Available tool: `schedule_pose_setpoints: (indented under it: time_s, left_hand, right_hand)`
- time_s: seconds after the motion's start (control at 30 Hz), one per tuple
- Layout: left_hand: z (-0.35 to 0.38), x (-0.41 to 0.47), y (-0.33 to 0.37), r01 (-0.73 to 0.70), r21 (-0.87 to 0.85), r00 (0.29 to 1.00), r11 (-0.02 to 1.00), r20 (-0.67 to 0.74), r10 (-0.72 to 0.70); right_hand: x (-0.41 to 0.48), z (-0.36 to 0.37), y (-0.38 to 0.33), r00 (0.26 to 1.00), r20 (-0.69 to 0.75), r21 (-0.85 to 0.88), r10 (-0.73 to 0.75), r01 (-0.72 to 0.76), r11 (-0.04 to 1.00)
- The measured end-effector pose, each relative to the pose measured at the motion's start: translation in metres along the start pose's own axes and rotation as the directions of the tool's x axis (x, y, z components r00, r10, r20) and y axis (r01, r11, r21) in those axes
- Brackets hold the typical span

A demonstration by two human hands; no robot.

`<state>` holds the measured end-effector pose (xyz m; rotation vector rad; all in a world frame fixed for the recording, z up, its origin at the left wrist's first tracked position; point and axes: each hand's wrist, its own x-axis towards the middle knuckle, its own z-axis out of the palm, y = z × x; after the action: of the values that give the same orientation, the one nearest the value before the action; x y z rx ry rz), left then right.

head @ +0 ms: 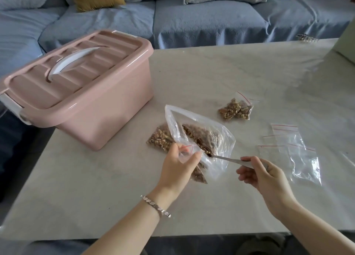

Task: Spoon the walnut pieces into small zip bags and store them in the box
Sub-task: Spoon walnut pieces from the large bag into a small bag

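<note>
Right hand (263, 176) holding spoon (230, 159), lidded box (86, 93), empty bags (295, 149)

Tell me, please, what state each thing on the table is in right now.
Pink box: lid closed.
Large walnut bag: open, on table.
Small zip bag: pinched by left hand, apparently empty.
Spoon: held by right hand, bowl toward the bags.
Filled zip bags: lying flat.
Spare zip bags: empty, flat.
</note>
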<state>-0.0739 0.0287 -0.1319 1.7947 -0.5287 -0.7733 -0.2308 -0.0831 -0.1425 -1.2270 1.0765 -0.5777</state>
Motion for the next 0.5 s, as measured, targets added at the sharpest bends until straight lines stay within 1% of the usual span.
schedule_pose_setpoints:
  time_s: [0.07, 0.13, 0.23, 0.27, 0.43, 0.5]
  left_hand:
    - [-0.008, -0.003, 0.002, -0.033, 0.056, 0.999, 0.998, -0.003, 0.034]
    - [-0.019, -0.007, 0.005, -0.069, 0.137, 0.998, 0.988, 0.013, 0.067]
    - [-0.038, -0.01, 0.011, -0.16, 0.277, 0.985, 0.947, -0.009, 0.169]
    - [-0.043, -0.012, 0.016, -0.194, 0.299, 0.978, 0.934, -0.015, 0.208]
    - [-0.043, -0.019, 0.052, -0.337, 0.252, 0.935, 0.907, -0.018, 0.353]
    - [-0.035, -0.012, 0.062, -0.371, 0.261, 0.921, 0.891, -0.018, 0.389]
  right_hand:
    - [0.002, 0.001, -0.005, 0.998, 0.003, 0.075, 0.062, -0.062, 0.995]
    - [0.004, 0.0, -0.011, 0.996, 0.004, 0.117, 0.086, -0.086, 0.989]
    - [0.009, -0.003, -0.023, 0.996, 0.004, 0.136, 0.084, -0.084, 0.987]
    - [0.01, -0.004, -0.028, 0.997, 0.006, 0.133, 0.078, -0.078, 0.988]
    - [0.014, -0.01, -0.054, 1.0, 0.016, 0.116, 0.021, -0.022, 0.993]
    - [0.015, -0.013, -0.067, 1.0, 0.004, 0.094, -0.02, 0.02, 0.995]
